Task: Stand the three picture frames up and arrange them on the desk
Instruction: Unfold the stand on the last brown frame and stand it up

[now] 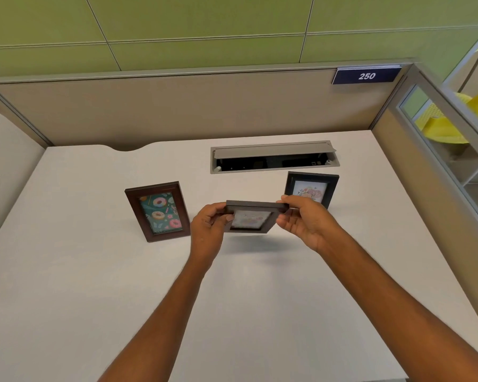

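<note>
A brown frame with a doughnut picture (158,211) stands upright on the white desk (66,271), left of centre. A black frame with a flower picture (312,187) stands at the right, partly hidden behind my right hand. Between them I hold a small dark frame with a pale floral picture (253,216) above the desk, its top tilted towards me. My left hand (209,224) grips its left side and my right hand (305,219) grips its upper right corner.
An open cable tray with a grey flap (273,157) is set into the desk behind the frames. Beige partition walls close the back and right; a blue sign reading 250 (366,75) hangs at the top right. Yellow chairs (442,128) show through the right partition.
</note>
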Available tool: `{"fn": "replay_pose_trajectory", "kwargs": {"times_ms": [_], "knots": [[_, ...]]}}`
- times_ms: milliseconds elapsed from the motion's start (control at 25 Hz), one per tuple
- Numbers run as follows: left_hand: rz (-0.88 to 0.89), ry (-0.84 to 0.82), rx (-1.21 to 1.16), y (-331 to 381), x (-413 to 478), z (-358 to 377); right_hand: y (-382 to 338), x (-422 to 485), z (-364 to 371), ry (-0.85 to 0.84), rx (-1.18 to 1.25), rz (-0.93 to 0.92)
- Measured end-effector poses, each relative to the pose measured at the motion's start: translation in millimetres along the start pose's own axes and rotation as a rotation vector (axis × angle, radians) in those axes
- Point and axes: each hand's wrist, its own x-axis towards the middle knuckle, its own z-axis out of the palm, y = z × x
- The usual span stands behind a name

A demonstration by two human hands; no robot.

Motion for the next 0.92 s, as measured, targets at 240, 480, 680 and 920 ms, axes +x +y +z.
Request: {"fn": "replay_pose_trajectory", "kwargs": {"times_ms": [240,480,680,920], "knots": [[-0.073,-0.042,-0.034,3.9,5.5,-5.0,6.8,18.1,0.8,0.046,-0.404,-0.053],[-0.127,-0.046,-0.029,9.5,15.1,-1.9,26.4,30.9,11.3,-0.181,-0.427,0.107],[-0.161,-0.049,-0.008,6.2,22.9,-4.3,31.1,42.8,19.1,-0.222,-0.365,0.176],[-0.197,-0.063,0.022,-3.0,32.8,-6.8,40.3,61.9,23.5,-0.188,-0.236,0.119]]}}
